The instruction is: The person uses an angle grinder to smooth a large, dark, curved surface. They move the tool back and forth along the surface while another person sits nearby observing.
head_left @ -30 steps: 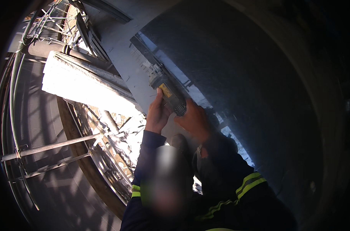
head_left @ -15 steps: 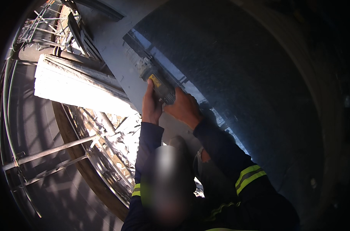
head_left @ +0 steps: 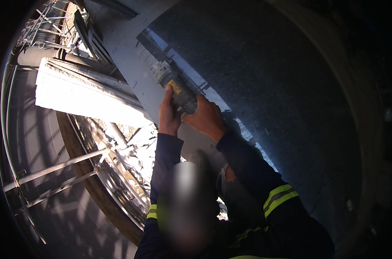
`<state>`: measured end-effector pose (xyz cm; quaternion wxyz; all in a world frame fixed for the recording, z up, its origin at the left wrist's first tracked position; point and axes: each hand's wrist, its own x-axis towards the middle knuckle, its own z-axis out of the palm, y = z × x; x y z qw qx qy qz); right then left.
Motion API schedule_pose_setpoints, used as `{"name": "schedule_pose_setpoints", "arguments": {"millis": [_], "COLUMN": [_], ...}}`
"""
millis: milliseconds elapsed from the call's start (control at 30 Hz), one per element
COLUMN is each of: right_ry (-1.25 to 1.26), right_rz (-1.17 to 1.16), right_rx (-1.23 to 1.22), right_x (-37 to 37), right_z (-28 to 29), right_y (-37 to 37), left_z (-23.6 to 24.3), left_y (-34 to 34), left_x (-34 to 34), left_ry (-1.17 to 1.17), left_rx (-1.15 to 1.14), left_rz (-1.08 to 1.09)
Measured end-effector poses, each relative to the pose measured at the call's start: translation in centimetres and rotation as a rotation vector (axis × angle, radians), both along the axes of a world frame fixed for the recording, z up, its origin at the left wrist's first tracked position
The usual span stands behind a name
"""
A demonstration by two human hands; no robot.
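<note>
A grey angle grinder with a yellow label (head_left: pixel 177 90) is held in both of my hands, its metal head angled up-left along the edge of a dark panel (head_left: pixel 269 77), in a hazy, pale patch. My left hand (head_left: pixel 169 113) grips the left side of the tool body, thumb beside the label. My right hand (head_left: pixel 206 119) wraps round the rear end. A grey surface (head_left: pixel 140 73) lies beneath the tool, and a pale bluish strip (head_left: pixel 198 77) runs along the dark panel's edge. The grinder's disc is not clear to me.
Metal scaffold tubes (head_left: pixel 53 168) stand on the left over a shadowed deck (head_left: pixel 40 125). A bright white board (head_left: pixel 79 86) lies left of the grey surface, near a large pipe (head_left: pixel 32 56). A curved brown beam (head_left: pixel 79 164) runs below. A blurred patch hides the lower middle.
The grinder and both hands have moved up and left in the picture, and the surroundings have also shifted leftward. Both hands still grip the tool.
</note>
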<state>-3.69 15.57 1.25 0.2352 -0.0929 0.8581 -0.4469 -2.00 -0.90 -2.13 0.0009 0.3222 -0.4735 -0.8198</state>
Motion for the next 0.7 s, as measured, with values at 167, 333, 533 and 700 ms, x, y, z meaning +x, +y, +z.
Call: {"name": "schedule_pose_setpoints", "arguments": {"millis": [167,333,533,700], "right_ry": [-0.029,-0.017,-0.038,-0.023], "right_rz": [0.001,-0.003,-0.011,-0.016], "right_rx": [-0.005,-0.006,-0.030,-0.024], "right_x": [-0.13,-0.11,-0.06,-0.05], "right_z": [-0.18,-0.33,-0.27,-0.13], "right_y": [0.06,0.05,0.03,0.09], "left_z": [0.22,0.61,0.16,-0.10], "left_y": [0.27,0.27,0.09,-0.08], "left_x": [-0.07,-0.12,-0.07,-0.16], "left_ry": [0.003,-0.033,-0.039,-0.051], "left_rx": [0.020,0.014,0.011,-0.002], "left_rz": [0.033,0.025,0.038,0.041]}}
